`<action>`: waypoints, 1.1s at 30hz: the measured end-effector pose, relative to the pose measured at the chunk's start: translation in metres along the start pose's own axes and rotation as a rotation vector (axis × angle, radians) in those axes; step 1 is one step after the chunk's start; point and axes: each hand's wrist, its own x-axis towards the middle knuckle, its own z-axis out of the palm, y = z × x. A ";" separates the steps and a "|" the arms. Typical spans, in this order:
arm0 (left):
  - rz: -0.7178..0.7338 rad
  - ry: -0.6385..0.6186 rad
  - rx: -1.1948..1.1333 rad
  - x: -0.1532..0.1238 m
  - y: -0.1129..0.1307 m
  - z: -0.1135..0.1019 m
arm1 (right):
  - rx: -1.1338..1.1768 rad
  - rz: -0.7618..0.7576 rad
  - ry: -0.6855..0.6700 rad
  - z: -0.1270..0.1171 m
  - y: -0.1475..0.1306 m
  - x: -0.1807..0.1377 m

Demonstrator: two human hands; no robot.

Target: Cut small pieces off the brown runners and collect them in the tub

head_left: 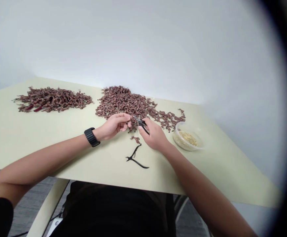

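Note:
My left hand (115, 125), with a black band at the wrist, is closed in a pinch at the near edge of a large heap of small reddish-brown pieces (123, 102). A small reddish-brown piece shows at its fingertips, mostly hidden. In my right hand (155, 134) is a pair of black-handled pliers (141, 123), its metal jaws pointing at the left fingertips. Just below the hands, a loose reddish-brown piece (136, 140) lies on the table. Nearer to me rests a black pair of nippers (132, 158) with its handles spread.
A second brown heap (57, 98) lies on the left of the pale yellow table (84, 168), with two dark red items (37, 109) at its front. On the right stands a clear round tub (180, 141) holding small yellow bits (189, 138). A white wall (133, 42) rises behind.

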 end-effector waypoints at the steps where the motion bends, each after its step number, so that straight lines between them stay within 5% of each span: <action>1: -0.004 0.005 -0.009 0.000 0.000 0.000 | -0.017 -0.015 -0.003 -0.001 0.001 0.000; 20: 0.042 0.000 0.039 0.001 -0.003 -0.002 | 0.056 0.012 -0.061 -0.003 -0.002 0.001; 25: 0.237 0.018 0.343 -0.002 -0.008 0.001 | 0.491 0.208 -0.152 0.002 -0.014 0.001; 30: 0.565 0.069 1.047 -0.003 -0.007 -0.016 | 1.186 0.570 -0.463 -0.005 -0.019 0.005; 33: 0.651 0.010 1.288 -0.002 -0.004 -0.026 | 1.359 0.642 -0.622 -0.011 -0.018 0.007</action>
